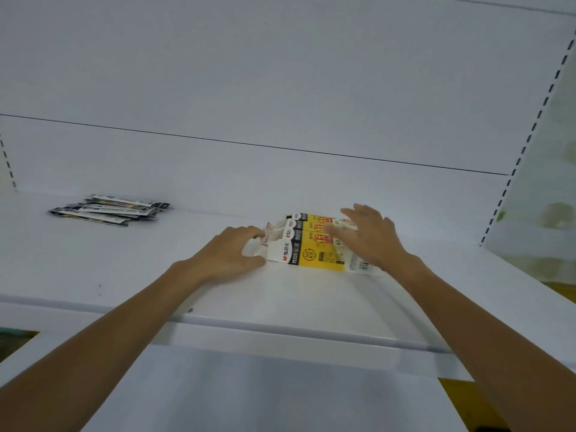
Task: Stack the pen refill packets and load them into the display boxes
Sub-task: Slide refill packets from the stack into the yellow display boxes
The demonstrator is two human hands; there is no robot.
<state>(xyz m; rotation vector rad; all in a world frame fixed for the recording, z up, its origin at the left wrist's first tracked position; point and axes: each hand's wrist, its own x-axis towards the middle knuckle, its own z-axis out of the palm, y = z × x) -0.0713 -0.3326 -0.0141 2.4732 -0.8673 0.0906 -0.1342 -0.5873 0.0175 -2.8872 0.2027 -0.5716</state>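
Three yellow, white and black display boxes (311, 244) lie side by side on the white shelf (187, 260), right of centre. My left hand (230, 254) curls at their left, open ends, with thumb and fingers touching the white flaps of the nearest box. My right hand (371, 235) rests flat with spread fingers on top of the boxes' right part. A loose pile of pen refill packets (109, 208), black and white, lies far to the left near the shelf's back.
The white back panel (280, 88) rises behind the shelf. A slotted upright (530, 135) runs along the right side. The shelf's front lip (280, 332) crosses under my forearms, with another white surface below.
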